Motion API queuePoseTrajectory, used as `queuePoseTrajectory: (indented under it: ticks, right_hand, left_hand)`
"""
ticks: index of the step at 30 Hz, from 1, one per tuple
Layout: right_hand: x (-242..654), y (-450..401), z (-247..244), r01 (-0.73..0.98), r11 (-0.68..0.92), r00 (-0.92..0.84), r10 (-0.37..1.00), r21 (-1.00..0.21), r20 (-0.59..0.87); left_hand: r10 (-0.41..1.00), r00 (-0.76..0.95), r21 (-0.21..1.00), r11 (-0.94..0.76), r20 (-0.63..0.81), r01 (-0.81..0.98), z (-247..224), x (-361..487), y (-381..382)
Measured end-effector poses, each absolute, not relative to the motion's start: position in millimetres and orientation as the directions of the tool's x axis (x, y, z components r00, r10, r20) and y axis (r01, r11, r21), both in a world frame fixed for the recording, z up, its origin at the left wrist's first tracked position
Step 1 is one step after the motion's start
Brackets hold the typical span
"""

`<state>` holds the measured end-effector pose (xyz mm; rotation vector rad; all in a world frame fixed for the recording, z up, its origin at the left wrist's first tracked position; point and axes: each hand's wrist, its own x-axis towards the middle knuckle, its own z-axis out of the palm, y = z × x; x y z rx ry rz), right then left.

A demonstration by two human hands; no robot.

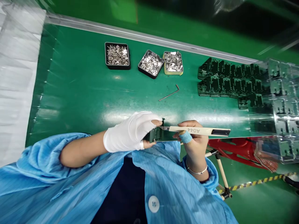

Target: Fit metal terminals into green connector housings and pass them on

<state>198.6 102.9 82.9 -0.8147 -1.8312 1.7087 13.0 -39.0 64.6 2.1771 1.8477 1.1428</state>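
My left hand [133, 132], in a white glove with bare fingertips, grips a small dark green plastic housing [157, 134] close to my body. My right hand [195, 138], with a blue wrap on its thumb, holds a cream utility knife [198, 130] marked A044. The knife lies nearly level, its blade pointing left and reaching the upper part of the housing by my left thumb. Whether the blade touches the plastic I cannot tell. Beyond my hands, a hex key [169, 94] lies on the green bench top [88, 93].
Three small trays of shiny metal parts, a black one [118, 67], a tilted one [146, 74] and a yellowish one [173, 73], stand at the back. Rows of dark green housings [225, 84] and clear plastic trays [279, 105] are on the right. A red stool [240, 152] stands below.
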Motion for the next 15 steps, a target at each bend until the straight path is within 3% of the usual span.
queuePoseTrajectory:
  ticks: [5,9,12,15]
  right_hand:
    - [199.6,102.3,79.8,0.079,-0.006,-0.691,0.72,-0.997,-0.059]
    - [202.5,102.2,72.5,-0.046,-0.017,-0.657,0.754,-0.999,0.017]
    - [205.7,106.7,67.3,-0.065,0.086,-0.617,0.779,-0.994,0.108]
    - [207.8,121.9,61.9,0.055,0.329,-0.643,0.734,-0.943,0.219]
  left_hand:
    - [0.883,-0.016,0.516,-0.259,0.469,0.817,63.9,14.3,-40.6]
    - [0.895,-0.049,0.569,-0.239,0.444,0.787,67.0,13.1,-40.7]
    - [0.909,-0.092,0.596,-0.187,0.406,0.781,76.0,12.6,-42.4]
    - [0.923,-0.141,0.613,-0.119,0.359,0.781,76.4,10.8,-49.3]
